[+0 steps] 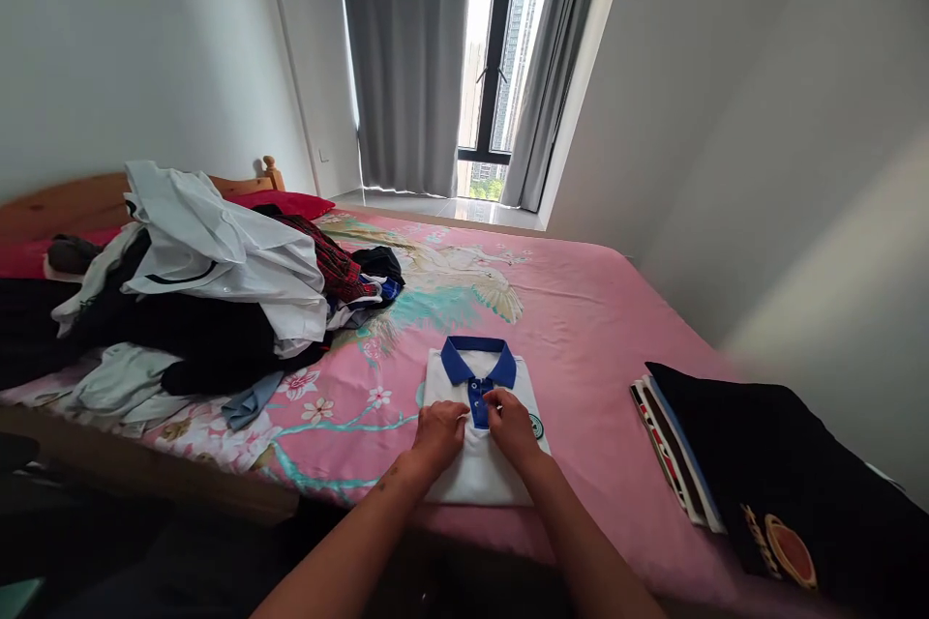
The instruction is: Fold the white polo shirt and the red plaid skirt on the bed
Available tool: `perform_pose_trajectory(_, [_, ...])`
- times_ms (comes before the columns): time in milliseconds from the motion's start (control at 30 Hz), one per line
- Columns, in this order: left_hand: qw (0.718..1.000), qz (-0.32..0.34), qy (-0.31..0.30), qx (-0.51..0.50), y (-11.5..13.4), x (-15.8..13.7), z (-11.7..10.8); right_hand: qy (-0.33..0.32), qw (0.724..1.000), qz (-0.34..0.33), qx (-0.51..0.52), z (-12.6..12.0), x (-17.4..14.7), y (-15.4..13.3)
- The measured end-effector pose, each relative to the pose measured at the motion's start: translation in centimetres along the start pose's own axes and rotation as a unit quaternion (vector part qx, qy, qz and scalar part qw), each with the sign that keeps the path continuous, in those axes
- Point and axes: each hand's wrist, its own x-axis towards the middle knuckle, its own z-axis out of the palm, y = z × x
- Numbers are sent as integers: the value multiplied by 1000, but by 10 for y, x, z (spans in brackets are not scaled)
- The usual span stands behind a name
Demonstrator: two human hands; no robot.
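Polo shirt (471,474), white with a blue collar (478,359) and blue button placket, lies folded into a neat rectangle on the pink floral bedspread (581,309), near the bed's front edge and collar pointing away from the person. From the head camera, the left hand (438,433) rests on the shirt's chest just left of the placket, fingers curled down onto the fabric; the right hand (512,426) sits just right of it, thumb and fingertips pinched together at the placket, apparently on a button, though it is too small to tell for sure. Both hands nearly touch each other over the middle of the shirt. A small round green badge (536,426) shows on the shirt beside the right hand. To the left, well apart, a loose pile of clothes (195,300) in white, black and red plaid is heaped against the wooden headboard (87,203). To the right lies a stack of folded garments (762,464), topped by a black one with an orange print. Grey curtains (406,58) frame a window beyond the bed.
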Motion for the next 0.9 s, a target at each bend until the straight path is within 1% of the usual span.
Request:
perform_pose_trajectory(100, [999,16,9,-36,1,28,3,8,999,44,-15,11,10,10])
perform_pose_trajectory(200, [998,7,16,-65,-4,43,17,19,996,83,-33,20,7,17])
perform_pose_trajectory(333, [994,-27,38,-102,-14,44,33,1,993,104,-63,26,2,19])
perform_pose_trajectory(533, [986,-83,38,-141,-18,45,33,-47,980,139,-131,28,12,11])
perform_pose_trajectory(767, [988,-113,13,-102,-13,49,33,-63,963,170,-199,28,16,5])
perform_pose_trajectory(900, [990,-112,-11,-80,-8,50,29,-65,963,171,-198,29,14,6])
